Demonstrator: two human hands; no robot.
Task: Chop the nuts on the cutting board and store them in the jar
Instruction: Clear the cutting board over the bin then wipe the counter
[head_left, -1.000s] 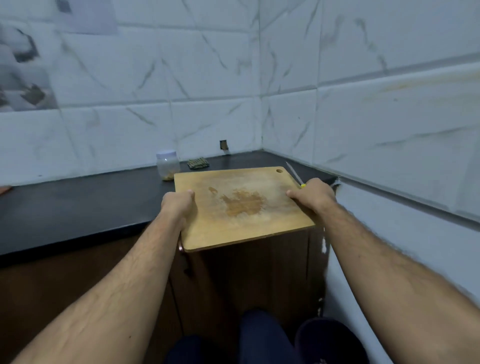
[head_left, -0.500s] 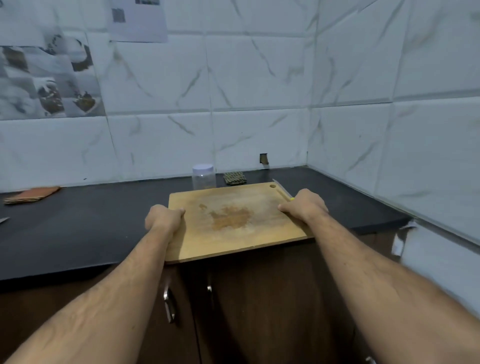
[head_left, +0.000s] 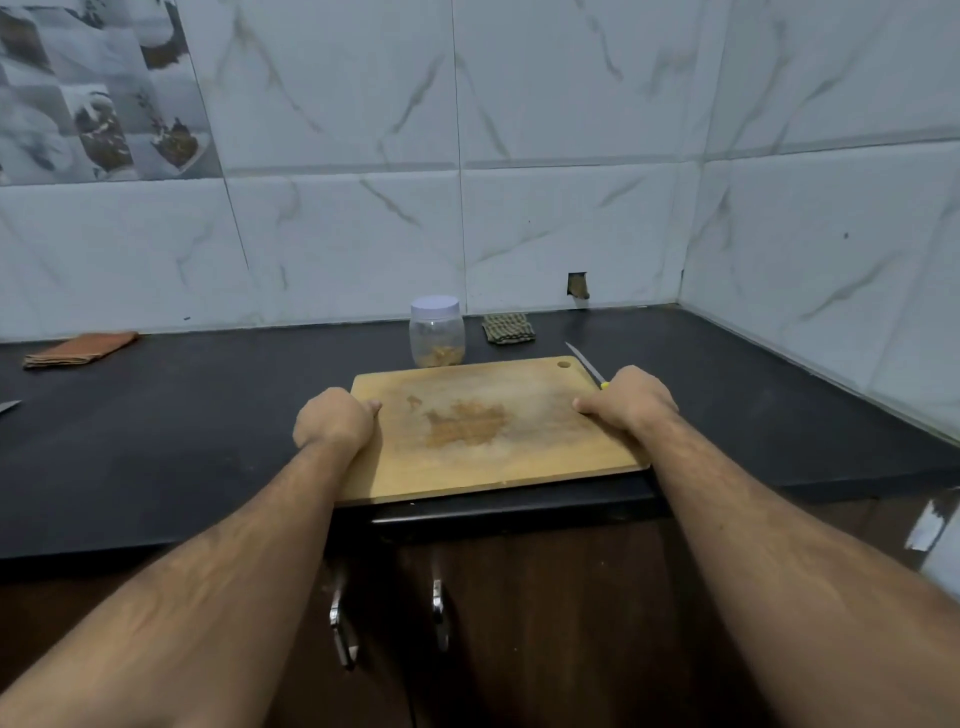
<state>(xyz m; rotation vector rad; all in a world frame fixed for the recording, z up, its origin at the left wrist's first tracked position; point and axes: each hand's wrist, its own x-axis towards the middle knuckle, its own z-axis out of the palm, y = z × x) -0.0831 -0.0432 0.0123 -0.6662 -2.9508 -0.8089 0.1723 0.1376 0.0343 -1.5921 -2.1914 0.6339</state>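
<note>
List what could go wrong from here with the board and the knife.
1. The right hand grips the board edge with the knife under it, blade pointing toward the wall; a shift could likely nick a finger or drop the knife.
2. The board's near edge sits at the counter lip, so it might tip off.

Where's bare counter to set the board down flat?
Widest bare patch: black counter between orange cloth and cutting board. More bare counter right of the knife, toward the side wall. Crowded behind the board: jar and checked cloth.
</note>
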